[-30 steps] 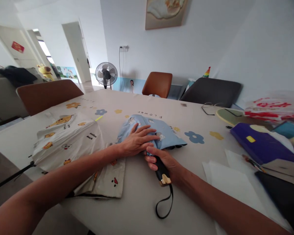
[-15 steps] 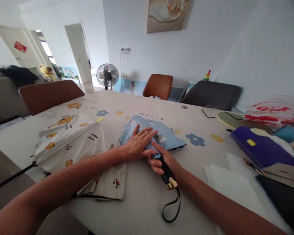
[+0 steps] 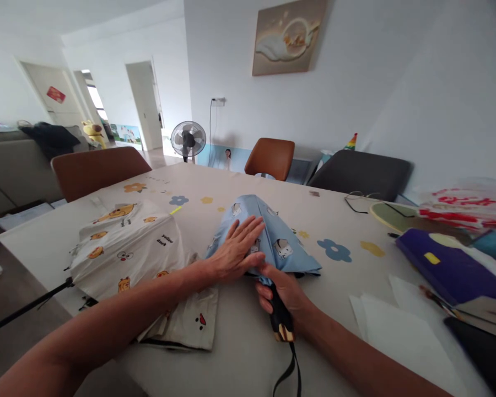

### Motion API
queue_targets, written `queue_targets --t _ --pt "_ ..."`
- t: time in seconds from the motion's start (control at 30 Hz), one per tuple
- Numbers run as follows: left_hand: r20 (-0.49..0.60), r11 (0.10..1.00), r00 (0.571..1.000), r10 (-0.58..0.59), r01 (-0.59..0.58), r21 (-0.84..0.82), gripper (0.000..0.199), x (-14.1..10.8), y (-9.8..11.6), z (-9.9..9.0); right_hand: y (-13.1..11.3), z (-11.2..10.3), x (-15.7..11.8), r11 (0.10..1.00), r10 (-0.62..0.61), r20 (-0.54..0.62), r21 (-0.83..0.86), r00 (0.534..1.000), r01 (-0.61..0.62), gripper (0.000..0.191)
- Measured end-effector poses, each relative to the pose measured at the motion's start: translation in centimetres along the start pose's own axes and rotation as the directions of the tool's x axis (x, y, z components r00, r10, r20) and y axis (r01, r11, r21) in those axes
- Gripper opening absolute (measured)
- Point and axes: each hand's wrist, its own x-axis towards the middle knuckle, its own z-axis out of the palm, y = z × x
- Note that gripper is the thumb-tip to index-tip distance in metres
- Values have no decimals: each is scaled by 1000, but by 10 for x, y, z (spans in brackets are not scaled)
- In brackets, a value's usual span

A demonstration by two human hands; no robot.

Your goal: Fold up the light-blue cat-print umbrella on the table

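Note:
A light blue umbrella with a cartoon print lies partly folded over the table, its canopy pointing away from me. My right hand is wrapped round the top of its black handle, which ends in a gold-coloured piece with a black wrist strap hanging down. Flat on the blue fabric rests my left hand, fingers stretched out. Left of it, a white umbrella with yellow duck prints lies loosely bunched, its black shaft sticking out past the table edge. My left forearm crosses over this white umbrella.
On the table's right side are glasses, a purple case, white papers, a black flat object and a plastic bag. Chairs stand along the far side, with a fan behind.
The blue canopy is lifted and turned, now standing taller with its folds facing me. My left hand still lies on the fabric, and my right hand keeps the handle. The view has tilted slightly upward.

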Motion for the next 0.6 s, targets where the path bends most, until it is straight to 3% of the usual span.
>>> queue_targets --t 0.17,0.3,0.43,0.53,0.6 --pt "-185 982 965 -188 182 -49 54 5 6 4 2 6 -2 991 -73 -166 -121 984 53 27" --pt "-170 937 928 -330 301 -179 55 17 29 3 0 10 -6 943 -185 -257 -318 949 98 39" --pt "-164 762 805 -570 444 -472 63 43 50 3 -4 11 -9 929 -241 -250 -340 938 148 39" --pt "-149 566 678 -720 448 -692 49 63 54 0 -10 9 -11 925 -254 -226 -340 941 168 34" --pt "-85 424 623 -778 420 -802 39 70 54 -4 -15 7 -12 927 -240 -198 -338 950 163 32"
